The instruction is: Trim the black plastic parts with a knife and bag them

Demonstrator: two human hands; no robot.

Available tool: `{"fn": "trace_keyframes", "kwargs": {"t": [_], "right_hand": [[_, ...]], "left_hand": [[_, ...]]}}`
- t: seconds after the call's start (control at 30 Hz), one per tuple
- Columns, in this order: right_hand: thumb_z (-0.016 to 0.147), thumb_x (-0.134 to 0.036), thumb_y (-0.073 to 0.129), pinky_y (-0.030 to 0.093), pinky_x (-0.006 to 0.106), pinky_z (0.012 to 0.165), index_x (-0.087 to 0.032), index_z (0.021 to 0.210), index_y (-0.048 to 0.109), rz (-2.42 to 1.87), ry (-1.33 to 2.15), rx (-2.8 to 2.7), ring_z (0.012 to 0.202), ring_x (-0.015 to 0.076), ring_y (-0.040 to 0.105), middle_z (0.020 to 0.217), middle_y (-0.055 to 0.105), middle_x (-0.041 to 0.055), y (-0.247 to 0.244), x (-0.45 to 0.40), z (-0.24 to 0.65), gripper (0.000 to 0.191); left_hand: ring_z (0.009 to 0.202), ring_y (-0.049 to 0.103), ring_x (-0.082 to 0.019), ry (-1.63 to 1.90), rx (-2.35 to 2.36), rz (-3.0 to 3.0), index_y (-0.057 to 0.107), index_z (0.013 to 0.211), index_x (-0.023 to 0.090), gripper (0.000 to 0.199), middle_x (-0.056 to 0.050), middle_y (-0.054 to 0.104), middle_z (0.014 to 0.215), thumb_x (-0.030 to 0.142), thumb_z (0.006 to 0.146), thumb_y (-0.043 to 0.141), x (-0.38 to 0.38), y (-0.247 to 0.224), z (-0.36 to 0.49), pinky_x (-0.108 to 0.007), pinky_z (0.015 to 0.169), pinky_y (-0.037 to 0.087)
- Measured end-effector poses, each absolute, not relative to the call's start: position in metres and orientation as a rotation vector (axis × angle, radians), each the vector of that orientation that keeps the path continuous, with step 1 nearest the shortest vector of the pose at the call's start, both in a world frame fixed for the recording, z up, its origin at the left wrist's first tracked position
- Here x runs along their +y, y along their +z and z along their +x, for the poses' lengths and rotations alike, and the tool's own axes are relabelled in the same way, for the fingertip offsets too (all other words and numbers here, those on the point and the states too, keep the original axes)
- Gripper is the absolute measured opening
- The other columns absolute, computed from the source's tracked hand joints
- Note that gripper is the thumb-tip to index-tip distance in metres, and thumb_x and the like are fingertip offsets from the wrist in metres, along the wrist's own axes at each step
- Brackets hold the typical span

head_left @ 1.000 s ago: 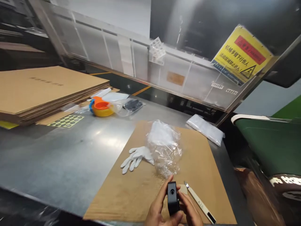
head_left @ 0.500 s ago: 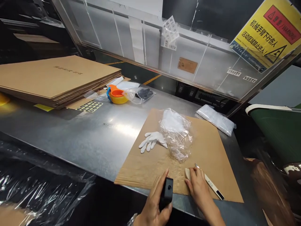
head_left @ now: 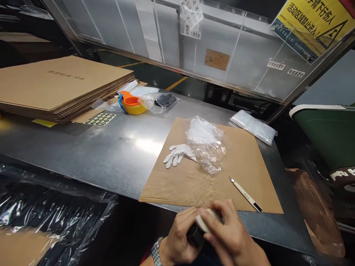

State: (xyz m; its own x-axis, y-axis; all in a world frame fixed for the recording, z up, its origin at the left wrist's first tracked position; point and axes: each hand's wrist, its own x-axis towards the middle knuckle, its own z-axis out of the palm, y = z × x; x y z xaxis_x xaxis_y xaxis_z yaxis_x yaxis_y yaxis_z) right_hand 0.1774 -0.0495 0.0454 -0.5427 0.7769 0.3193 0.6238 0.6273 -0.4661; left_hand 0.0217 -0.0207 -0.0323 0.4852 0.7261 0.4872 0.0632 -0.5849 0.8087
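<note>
A: Where's the black block (head_left: 195,236)?
B: In the left hand (head_left: 180,234), by the near edge of the metal table (head_left: 127,162), fingers curled round it. The right hand (head_left: 231,236) pinches a cream pad (head_left: 202,224) against it.
A: How far along?
B: Under way, I'd judge: block and pad are brought together, neither set down. What else is left, I can't tell.
A: Count them?
B: One block, one pad. Beyond, on one cardboard sheet (head_left: 177,188): one craft knife (head_left: 245,194), one white glove (head_left: 180,152), one crumpled clear bag (head_left: 206,149). Farther right, one wrapped packet (head_left: 253,127).
</note>
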Motion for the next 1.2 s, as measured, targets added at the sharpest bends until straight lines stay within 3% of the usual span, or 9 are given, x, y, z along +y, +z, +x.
{"fn": "trace_keyframes", "kwargs": {"t": [0.17,0.3,0.43,0.57,0.7,0.83,1.03,1.1,1.2], "right_hand": [[0.088,-0.02,0.047,0.049,0.031,0.067,-0.019,0.127,0.045,-1.054,0.392,-2.352,0.079,0.0191,0.048,0.091,0.054,0.0093,0.046,-0.054,0.178,0.04],[0.087,-0.015,0.045,0.048,0.034,0.072,-0.014,0.13,0.042,-1.1,0.445,-2.379,0.086,0.0206,0.049,0.098,0.053,0.0126,0.047,-0.054,0.181,0.044],[0.086,-0.019,0.05,0.049,0.031,0.068,-0.019,0.132,0.041,-0.965,0.333,-2.401,0.082,0.0188,0.05,0.095,0.055,0.0096,0.047,-0.054,0.185,0.046],[0.085,-0.014,0.048,0.049,0.033,0.071,-0.016,0.131,0.042,-1.097,0.427,-2.377,0.085,0.0195,0.05,0.099,0.054,0.0121,0.045,-0.058,0.186,0.046],[0.086,-0.02,0.05,0.051,0.029,0.069,-0.023,0.127,0.047,-1.154,0.606,-2.267,0.081,0.0175,0.053,0.093,0.056,0.0074,0.042,-0.06,0.187,0.04],[0.087,-0.015,0.046,0.048,0.038,0.08,-0.023,0.132,0.042,-1.239,0.709,-2.205,0.095,0.0212,0.051,0.104,0.052,0.0104,0.039,-0.056,0.201,0.046],[0.091,-0.029,0.044,0.045,0.035,0.088,-0.028,0.131,0.045,-1.25,0.975,-1.783,0.103,0.0204,0.05,0.11,0.048,0.0081,0.017,-0.061,0.208,0.04],[0.091,-0.032,0.044,0.045,0.034,0.088,-0.027,0.13,0.046,-1.228,0.955,-1.696,0.104,0.0208,0.051,0.111,0.048,0.0084,0.011,-0.063,0.2,0.039],[0.092,-0.035,0.043,0.046,0.035,0.088,-0.026,0.132,0.044,-1.185,0.885,-1.637,0.104,0.0214,0.052,0.113,0.048,0.0091,0.005,-0.06,0.184,0.042]], "left_hand": [[0.058,0.057,-0.02,1.061,0.592,1.997,0.055,0.085,0.018,0.022,-0.008,0.062,0.067,0.036,0.073,0.055,-0.024,-0.033,0.023,-0.03,0.054,0.044],[0.053,0.053,-0.017,1.048,0.614,2.007,0.051,0.074,0.02,0.009,-0.005,0.056,0.06,0.028,0.071,0.053,-0.023,-0.032,0.023,-0.029,0.05,0.04],[0.053,0.054,-0.018,1.02,0.498,1.976,0.052,0.078,0.021,0.018,-0.005,0.057,0.061,0.038,0.073,0.05,-0.023,-0.029,0.025,-0.03,0.052,0.041],[0.051,0.052,-0.018,0.992,0.589,1.99,0.048,0.072,0.021,0.008,-0.004,0.054,0.058,0.027,0.068,0.052,-0.024,-0.03,0.027,-0.028,0.049,0.038],[0.054,0.055,-0.019,0.962,0.52,1.954,0.051,0.075,0.02,0.013,-0.005,0.057,0.061,0.03,0.067,0.053,-0.026,-0.033,0.028,-0.029,0.054,0.041],[0.055,0.053,-0.018,0.895,0.627,1.884,0.052,0.075,0.019,0.015,-0.004,0.057,0.063,0.018,0.06,0.052,-0.024,-0.025,0.025,-0.028,0.053,0.04],[0.058,0.049,-0.014,0.798,0.661,1.659,0.057,0.069,0.018,0.014,0.0,0.053,0.063,0.011,0.058,0.05,-0.013,-0.012,0.023,-0.025,0.056,0.039],[0.062,0.049,-0.015,0.836,0.645,1.535,0.059,0.069,0.016,0.008,-0.001,0.053,0.067,0.019,0.063,0.055,-0.015,-0.015,0.025,-0.026,0.057,0.04],[0.095,0.054,-0.024,0.892,0.633,1.203,0.063,0.102,0.017,0.036,-0.007,0.06,0.098,0.037,0.072,0.06,-0.021,-0.023,0.03,-0.034,0.082,0.043]]}}
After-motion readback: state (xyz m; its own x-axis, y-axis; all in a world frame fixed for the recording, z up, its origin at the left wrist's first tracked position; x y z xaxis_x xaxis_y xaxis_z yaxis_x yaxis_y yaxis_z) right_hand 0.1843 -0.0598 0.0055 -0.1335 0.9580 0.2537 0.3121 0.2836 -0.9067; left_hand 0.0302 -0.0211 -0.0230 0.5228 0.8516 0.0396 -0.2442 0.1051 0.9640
